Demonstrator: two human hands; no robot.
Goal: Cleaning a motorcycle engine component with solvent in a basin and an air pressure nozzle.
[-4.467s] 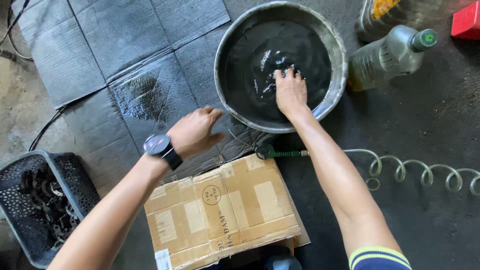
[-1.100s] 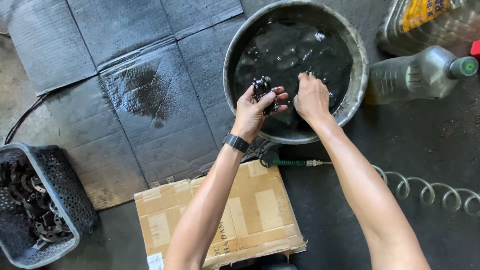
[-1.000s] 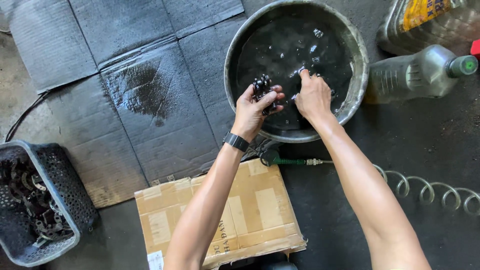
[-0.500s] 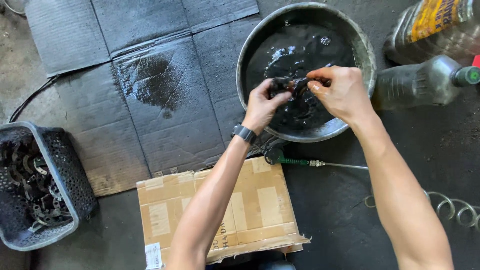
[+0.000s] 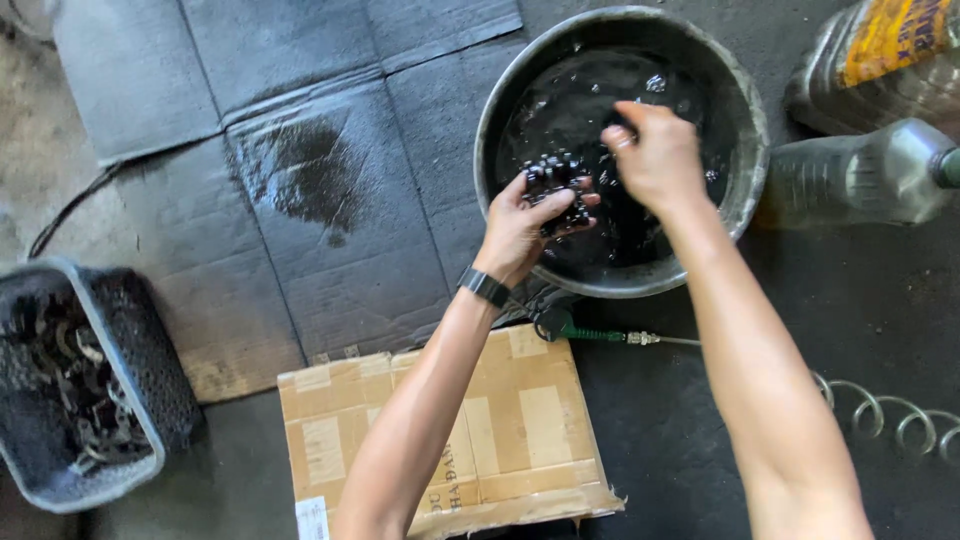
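A round metal basin [image 5: 745, 190] holds dark, oily liquid. Over it, my left hand [image 5: 525, 225] grips a clump of black, wet metal parts [image 5: 555, 180], which looks like a chain. It wears a dark watch at the wrist. My right hand [image 5: 655, 155] hovers just right of the clump, above the liquid, fingers curled and touching the parts' far end. Whether it grips them is hidden by the back of the hand.
Grey mats [image 5: 300, 170] with a wet stain lie left of the basin. A flattened cardboard box [image 5: 510, 440] sits below. A dark plastic basket [image 5: 90, 380] of metal parts stands at lower left. Plastic bottles [image 5: 860, 180] lie right. A coiled hose [image 5: 880, 405] with green nozzle crosses the floor.
My left hand left the mat, reached into the basin and lifted the dark parts out. My right hand rose from the liquid to meet them.
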